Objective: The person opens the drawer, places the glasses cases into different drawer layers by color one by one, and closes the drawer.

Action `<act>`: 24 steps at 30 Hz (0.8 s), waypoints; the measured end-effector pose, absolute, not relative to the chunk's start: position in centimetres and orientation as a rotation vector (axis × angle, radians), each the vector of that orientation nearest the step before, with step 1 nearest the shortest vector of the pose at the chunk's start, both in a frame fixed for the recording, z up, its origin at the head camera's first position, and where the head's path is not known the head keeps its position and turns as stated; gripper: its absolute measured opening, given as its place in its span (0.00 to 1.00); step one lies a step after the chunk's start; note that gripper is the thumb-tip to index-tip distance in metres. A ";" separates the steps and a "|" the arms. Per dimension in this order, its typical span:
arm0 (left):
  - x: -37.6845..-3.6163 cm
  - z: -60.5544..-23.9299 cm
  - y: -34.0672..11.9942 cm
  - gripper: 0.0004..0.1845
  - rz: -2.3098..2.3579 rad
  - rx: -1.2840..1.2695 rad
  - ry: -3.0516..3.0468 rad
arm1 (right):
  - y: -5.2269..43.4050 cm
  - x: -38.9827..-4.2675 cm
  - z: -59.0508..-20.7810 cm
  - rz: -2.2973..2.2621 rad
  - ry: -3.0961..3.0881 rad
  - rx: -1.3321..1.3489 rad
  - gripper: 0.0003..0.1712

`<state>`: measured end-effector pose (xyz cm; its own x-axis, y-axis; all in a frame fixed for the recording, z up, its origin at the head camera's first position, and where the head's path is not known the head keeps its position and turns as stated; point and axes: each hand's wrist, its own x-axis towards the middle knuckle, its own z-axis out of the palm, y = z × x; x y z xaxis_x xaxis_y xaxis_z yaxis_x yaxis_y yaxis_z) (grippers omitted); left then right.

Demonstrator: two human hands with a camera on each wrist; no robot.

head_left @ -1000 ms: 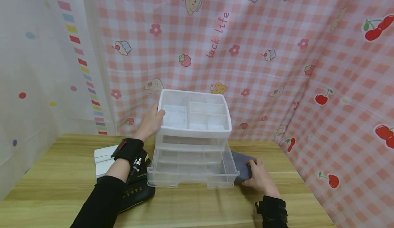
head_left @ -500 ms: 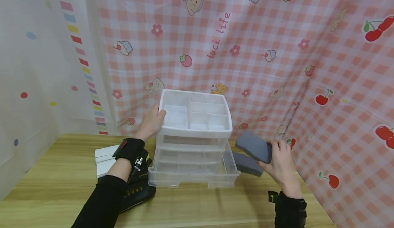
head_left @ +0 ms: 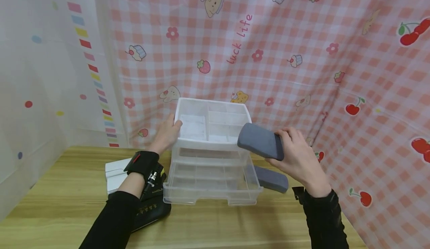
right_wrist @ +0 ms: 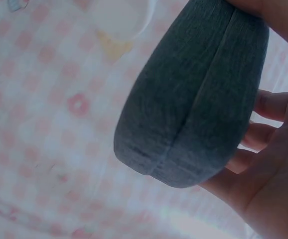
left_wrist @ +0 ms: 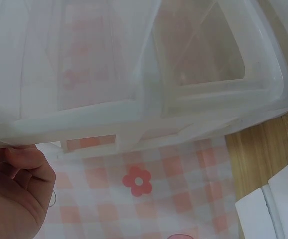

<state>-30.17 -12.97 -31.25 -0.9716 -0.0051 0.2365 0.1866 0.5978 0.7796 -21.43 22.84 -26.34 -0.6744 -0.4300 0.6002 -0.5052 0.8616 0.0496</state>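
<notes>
My right hand [head_left: 297, 155] gripped a grey case [head_left: 261, 141], fingers curled round its end, holding it in the air just above the open bottom drawer [head_left: 212, 189] of the clear plastic organizer [head_left: 212, 129]. My left hand [head_left: 167, 133] rested on the organizer's upper left corner, thumb over the rim. A second grey case [head_left: 272, 179] lay on the table [head_left: 67, 189] beside the drawer.
</notes>
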 end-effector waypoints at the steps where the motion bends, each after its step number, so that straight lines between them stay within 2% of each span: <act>1: -30.2 -31.2 -12.9 0.20 -1.309 -0.147 -2.614 | 22.4 -21.4 -26.1 0.135 -2.424 0.696 0.42; 12: -30.0 -31.2 -12.7 0.23 -1.310 -0.141 -2.613 | 18.0 -21.8 -25.2 -0.110 -2.420 1.028 0.43; 24: -30.0 -31.1 -12.8 0.23 -1.322 -0.121 -2.616 | 13.6 -22.7 -26.8 -0.184 -2.443 1.334 0.38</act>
<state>-30.05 -12.83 -31.10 -0.9751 -0.0200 0.2208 0.1659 0.5951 0.7864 -22.73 13.58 -26.77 -0.4952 -0.8346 0.2412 -0.7891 0.5483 0.2771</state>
